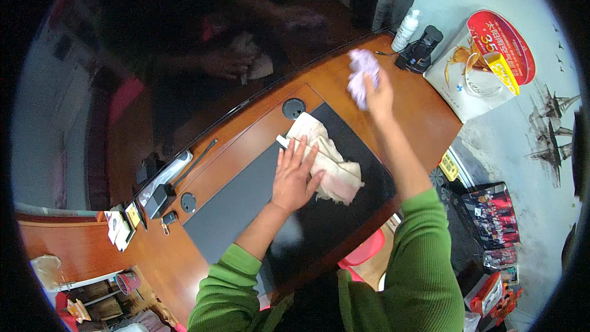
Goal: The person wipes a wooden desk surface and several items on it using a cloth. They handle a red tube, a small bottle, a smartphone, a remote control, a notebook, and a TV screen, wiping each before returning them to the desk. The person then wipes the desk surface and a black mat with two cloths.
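Note:
My left hand (295, 176) lies with spread fingers on the edge of a crumpled cream cloth (339, 173), which rests on a black desk mat (239, 203). Up and to the right, my right hand (380, 94) holds a bunched light purple cloth (362, 76) at the wooden desk top (421, 120); the hand is slightly blurred. A round black cable grommet (293, 108) sits just beyond the cream cloth.
Along the back stands a large dark glossy screen (184, 55). A white bottle (406, 30), a black device (421, 50) and a printed bag (465, 74) are at the right. A black box (159, 200), a cable (196, 162) and a card holder (120, 229) stand at the left.

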Demonstrator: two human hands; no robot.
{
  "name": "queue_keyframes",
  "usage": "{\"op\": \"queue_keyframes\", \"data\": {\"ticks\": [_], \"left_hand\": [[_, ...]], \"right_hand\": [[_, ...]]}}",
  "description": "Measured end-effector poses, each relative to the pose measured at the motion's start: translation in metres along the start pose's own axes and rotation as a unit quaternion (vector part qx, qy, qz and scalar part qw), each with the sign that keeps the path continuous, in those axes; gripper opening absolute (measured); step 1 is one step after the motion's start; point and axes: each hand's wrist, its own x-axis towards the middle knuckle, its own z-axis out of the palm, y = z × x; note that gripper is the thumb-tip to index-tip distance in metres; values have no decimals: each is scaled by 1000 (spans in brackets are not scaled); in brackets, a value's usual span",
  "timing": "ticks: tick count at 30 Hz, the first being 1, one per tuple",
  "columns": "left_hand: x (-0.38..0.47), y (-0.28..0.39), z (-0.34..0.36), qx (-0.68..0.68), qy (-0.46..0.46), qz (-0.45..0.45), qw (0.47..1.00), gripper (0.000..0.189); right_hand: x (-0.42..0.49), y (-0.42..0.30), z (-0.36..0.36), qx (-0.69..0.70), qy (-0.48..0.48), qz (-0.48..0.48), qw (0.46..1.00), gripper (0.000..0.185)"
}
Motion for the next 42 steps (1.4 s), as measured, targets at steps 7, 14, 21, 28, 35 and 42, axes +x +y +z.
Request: {"op": "queue_keyframes", "data": {"ticks": [7, 14, 21, 28, 35, 42], "left_hand": [[9, 5, 14, 49, -34, 16, 998, 71], [2, -1, 10, 36, -44, -16, 998, 70], [2, -1, 9, 38, -41, -16, 998, 69], [4, 0, 13, 49, -45, -12, 998, 71], [2, -2, 11, 62, -48, -17, 997, 71], [6, 1, 9, 48, -57, -20, 997, 72]], "right_hand": [[158, 47, 27, -14, 132, 103, 986, 50], [-58, -91, 174, 29, -12, 13, 999, 71], [34, -58, 136, 38, 103, 73, 991, 65], [126, -38, 80, -13, 176, 11, 984, 64], [156, -192, 74, -49, 141, -348, 925, 62], [47, -71, 90, -108, 74, -43, 991, 56]]}}
